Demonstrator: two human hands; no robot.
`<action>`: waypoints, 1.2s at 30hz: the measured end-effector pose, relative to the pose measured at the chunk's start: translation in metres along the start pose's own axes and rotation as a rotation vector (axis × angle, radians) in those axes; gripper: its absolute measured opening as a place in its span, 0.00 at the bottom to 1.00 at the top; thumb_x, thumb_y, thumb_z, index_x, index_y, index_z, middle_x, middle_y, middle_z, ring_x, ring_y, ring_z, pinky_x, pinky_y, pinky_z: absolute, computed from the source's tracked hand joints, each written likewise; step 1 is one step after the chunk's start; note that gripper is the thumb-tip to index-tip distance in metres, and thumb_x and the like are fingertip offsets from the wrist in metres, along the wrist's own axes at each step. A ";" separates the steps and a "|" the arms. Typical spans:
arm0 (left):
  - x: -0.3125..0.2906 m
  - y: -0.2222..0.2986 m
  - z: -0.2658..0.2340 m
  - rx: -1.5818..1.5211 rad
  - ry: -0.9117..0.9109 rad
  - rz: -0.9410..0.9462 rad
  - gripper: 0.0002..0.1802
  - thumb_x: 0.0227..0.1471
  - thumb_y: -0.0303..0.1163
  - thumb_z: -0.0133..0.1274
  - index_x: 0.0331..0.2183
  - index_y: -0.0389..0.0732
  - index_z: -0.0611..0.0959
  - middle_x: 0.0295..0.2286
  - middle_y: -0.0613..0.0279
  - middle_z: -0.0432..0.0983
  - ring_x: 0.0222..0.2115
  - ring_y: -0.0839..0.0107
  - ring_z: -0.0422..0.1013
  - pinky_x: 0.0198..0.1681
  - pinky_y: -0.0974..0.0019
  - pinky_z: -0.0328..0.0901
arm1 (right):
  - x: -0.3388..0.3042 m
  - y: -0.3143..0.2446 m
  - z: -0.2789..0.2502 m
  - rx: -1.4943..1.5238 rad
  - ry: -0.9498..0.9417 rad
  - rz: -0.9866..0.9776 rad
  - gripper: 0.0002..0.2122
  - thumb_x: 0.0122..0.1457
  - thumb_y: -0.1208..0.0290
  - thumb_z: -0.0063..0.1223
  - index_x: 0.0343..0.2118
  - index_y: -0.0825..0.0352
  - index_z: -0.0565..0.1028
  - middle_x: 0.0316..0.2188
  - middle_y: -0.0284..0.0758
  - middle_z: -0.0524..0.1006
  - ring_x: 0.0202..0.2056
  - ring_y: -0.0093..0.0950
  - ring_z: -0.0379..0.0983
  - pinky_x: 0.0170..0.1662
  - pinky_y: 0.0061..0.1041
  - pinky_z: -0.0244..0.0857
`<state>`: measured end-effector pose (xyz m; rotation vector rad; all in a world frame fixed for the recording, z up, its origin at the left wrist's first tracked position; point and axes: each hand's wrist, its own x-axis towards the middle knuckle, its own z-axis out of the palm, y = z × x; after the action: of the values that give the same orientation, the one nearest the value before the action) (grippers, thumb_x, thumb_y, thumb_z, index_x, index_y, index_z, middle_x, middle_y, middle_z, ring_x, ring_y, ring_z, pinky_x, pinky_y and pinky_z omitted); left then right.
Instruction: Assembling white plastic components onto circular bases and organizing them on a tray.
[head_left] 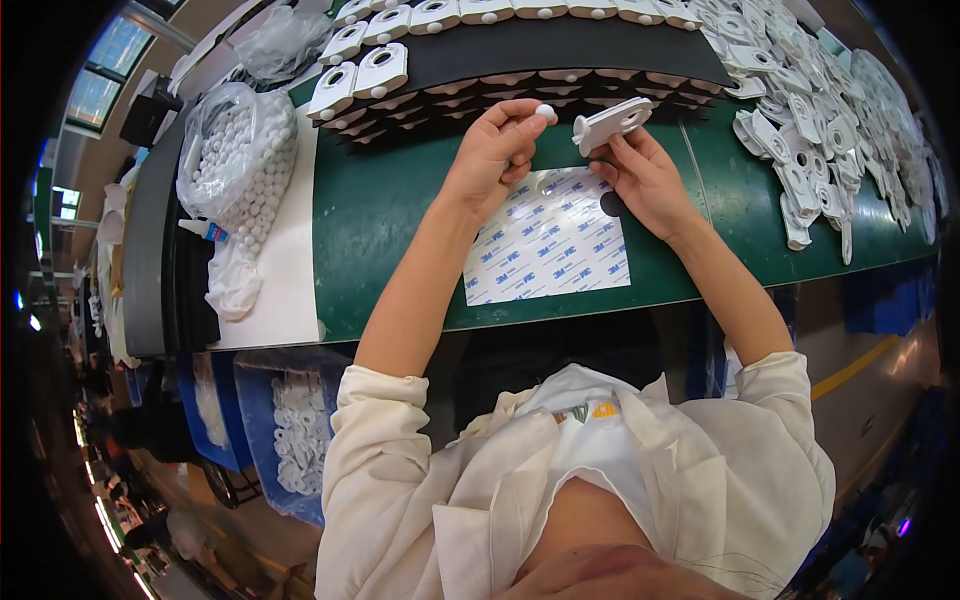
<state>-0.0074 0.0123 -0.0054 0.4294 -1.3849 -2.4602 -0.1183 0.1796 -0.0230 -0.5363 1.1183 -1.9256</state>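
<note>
My left hand [488,160] pinches a small white ball [546,113] between thumb and fingertips. Just to its right, my right hand [645,178] grips a flat white plastic part [614,122] with a round hole and a small stub at its left end. A short gap separates the ball from the part. Under both hands lies a white backing sheet [545,262] with a blue printed pattern. One black round disc [611,204] is at the sheet's right edge, by my right wrist.
Black boards [560,50] with rows of white parts stand stacked at the back of the green table [380,240]. Loose white parts [800,150] heap up at right. At left are a bag of white balls [235,150] and a small bottle [204,230]; below, a blue bin [262,425].
</note>
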 end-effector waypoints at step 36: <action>-0.013 0.002 0.011 0.441 -0.214 -0.039 0.07 0.33 0.28 0.58 0.17 0.42 0.75 0.16 0.73 0.66 0.18 0.85 0.56 0.21 0.78 0.51 | -0.008 -0.005 0.005 -0.245 -0.271 -0.132 0.10 0.60 0.71 0.42 0.44 0.62 0.64 0.30 0.28 0.68 0.24 0.17 0.60 0.29 0.17 0.56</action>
<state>0.0002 0.0242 0.0034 0.2888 -2.0363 -2.2722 -0.1125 0.1850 -0.0157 -0.9959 1.1698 -1.7687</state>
